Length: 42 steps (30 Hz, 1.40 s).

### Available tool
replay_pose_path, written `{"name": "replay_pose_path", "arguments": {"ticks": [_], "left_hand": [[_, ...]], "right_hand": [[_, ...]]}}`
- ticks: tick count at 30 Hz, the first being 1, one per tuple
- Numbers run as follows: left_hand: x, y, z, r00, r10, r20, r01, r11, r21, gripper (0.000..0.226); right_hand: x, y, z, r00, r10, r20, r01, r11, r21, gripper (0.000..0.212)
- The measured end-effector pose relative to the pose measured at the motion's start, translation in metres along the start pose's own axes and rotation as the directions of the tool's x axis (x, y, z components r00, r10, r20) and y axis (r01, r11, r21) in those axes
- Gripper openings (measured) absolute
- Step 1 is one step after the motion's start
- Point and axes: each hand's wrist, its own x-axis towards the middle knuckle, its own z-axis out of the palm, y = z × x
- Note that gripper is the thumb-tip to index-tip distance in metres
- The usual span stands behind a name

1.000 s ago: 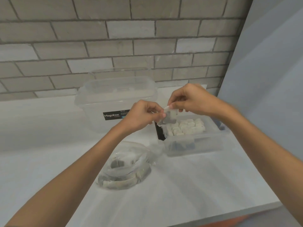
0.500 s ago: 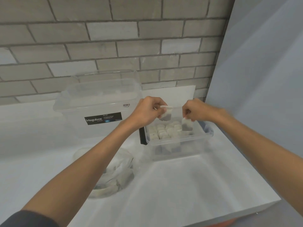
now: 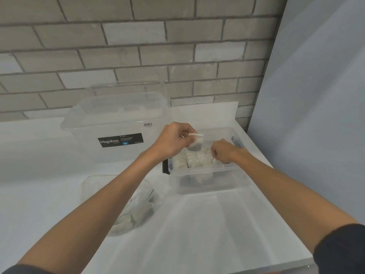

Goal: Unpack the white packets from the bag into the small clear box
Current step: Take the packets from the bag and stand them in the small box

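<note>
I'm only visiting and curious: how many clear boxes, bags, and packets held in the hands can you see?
Clear boxes: 2, the big box and the small box
Bags: 1, the bag
Held packets: 2, left packet in the left hand, right packet in the right hand
Total: 5

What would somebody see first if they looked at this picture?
Two hands work over the small clear box at the middle right: the left hand pinches a white packet above it, and the right hand reaches inside, pinching a second packet. The box already holds rows of packets. Behind it to the left stands a big clear tub labelled Megabox.
</note>
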Motion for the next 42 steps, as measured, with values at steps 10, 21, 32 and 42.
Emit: {"name": "replay_pose_path", "arguments": {"ticks": [10, 21, 32, 42], "left_hand": [[0.011, -0.003, 0.025, 0.997, -0.042, 0.058, 0.038, 0.997, 0.072, 0.011], [0.029, 0.001, 0.051, 0.993, -0.111, 0.048, 0.109, 0.993, 0.041, 0.009], [0.027, -0.007, 0.053, 0.913, -0.26, 0.315, 0.361, 0.875, -0.324, 0.014], [0.036, 0.006, 0.04, 0.973, -0.208, 0.098, 0.224, 0.768, -0.6, 0.003]], "right_hand": [[-0.003, 0.005, -0.013, 0.999, 0.009, -0.044, -0.006, 0.996, 0.083, 0.023], [-0.044, -0.004, -0.065, 0.984, -0.169, -0.053, 0.176, 0.894, 0.412, 0.013], [-0.039, 0.017, -0.064, 0.997, 0.006, -0.079, 0.053, 0.694, 0.718, 0.008], [-0.045, 0.018, -0.058, 0.998, -0.058, 0.019, 0.029, 0.716, 0.697, 0.015]]}}
